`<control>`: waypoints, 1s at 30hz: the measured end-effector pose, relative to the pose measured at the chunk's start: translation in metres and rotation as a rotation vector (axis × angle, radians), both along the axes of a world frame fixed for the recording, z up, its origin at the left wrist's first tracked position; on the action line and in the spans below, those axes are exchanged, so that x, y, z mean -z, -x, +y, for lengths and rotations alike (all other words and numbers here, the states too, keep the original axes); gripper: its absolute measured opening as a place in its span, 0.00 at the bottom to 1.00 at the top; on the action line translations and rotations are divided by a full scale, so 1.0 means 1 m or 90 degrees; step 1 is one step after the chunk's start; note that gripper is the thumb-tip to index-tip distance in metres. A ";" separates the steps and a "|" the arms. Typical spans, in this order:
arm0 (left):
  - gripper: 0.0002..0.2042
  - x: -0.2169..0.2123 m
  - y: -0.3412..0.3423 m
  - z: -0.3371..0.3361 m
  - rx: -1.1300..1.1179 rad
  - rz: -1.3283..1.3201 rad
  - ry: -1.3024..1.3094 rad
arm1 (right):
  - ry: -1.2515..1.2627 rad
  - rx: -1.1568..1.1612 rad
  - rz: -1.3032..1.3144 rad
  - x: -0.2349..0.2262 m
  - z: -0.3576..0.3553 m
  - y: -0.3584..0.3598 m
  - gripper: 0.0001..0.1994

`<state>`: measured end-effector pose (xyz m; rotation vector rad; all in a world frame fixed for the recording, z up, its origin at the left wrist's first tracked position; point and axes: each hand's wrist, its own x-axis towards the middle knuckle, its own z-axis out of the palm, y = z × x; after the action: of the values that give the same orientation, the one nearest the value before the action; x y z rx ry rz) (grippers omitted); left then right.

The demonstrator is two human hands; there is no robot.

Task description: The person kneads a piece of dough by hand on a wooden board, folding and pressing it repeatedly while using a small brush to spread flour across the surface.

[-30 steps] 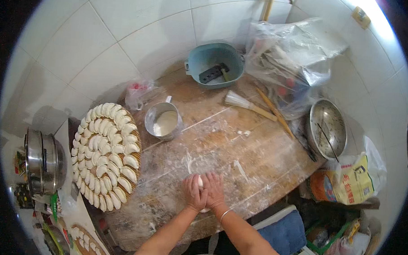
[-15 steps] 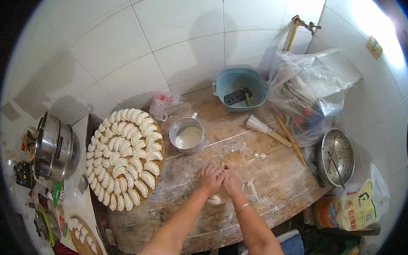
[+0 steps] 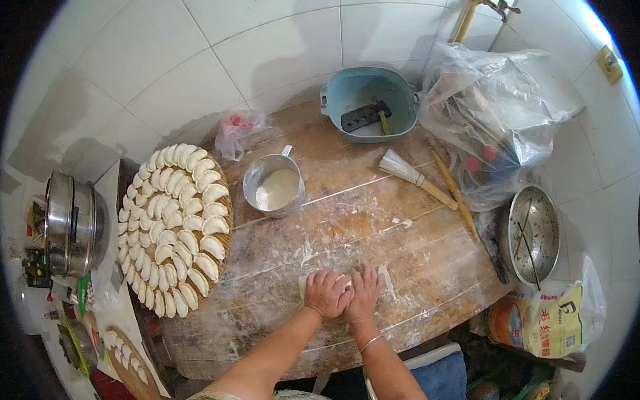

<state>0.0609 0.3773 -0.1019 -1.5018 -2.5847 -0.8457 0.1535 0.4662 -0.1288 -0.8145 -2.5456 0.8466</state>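
Note:
Near the front of the floury wooden table, my left hand [image 3: 326,292] and my right hand [image 3: 362,294] press side by side on a piece of pale dough [image 3: 303,288]. Fingers curl over its far side, and the thumbs nearly meet in the middle. Most of the dough is hidden under the hands; a strip shows left of my left hand. A bracelet circles my right wrist. Beyond the hands, a metal measuring cup [image 3: 298,192] holds white flour. To the left, a round woven tray [image 3: 219,256] carries rings of folded raw dumplings [image 3: 170,207].
At the back stands a blue-grey basin [image 3: 330,119] with a black grater in it. A white brush [image 3: 419,179] and a rolling pin [image 3: 455,195] lie right of centre. Further right are a metal bowl [image 3: 544,236] with chopsticks and a flour bag [image 3: 552,321]. Steel pots [image 3: 72,223] stand far left.
My hands, earlier close together with fingertips overlapping, are now slightly apart and flatter over the dough. Its visible edge has shifted from below the hands to the left side. The view has shifted too.

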 end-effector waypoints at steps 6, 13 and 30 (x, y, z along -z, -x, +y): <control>0.14 0.010 0.058 0.067 -0.096 -0.021 0.037 | 0.038 0.083 0.059 0.005 0.065 0.073 0.17; 0.15 0.037 0.092 0.062 -0.066 -0.053 0.082 | -0.024 -0.061 0.030 -0.015 0.078 0.089 0.12; 0.30 -0.005 0.061 -0.022 0.035 -0.109 -0.054 | -0.124 0.004 -0.084 -0.006 -0.022 0.076 0.17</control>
<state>-0.0005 0.3551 -0.0972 -1.5477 -2.5951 -1.1227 0.0773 0.4444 -0.1228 -0.8398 -2.6858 0.5491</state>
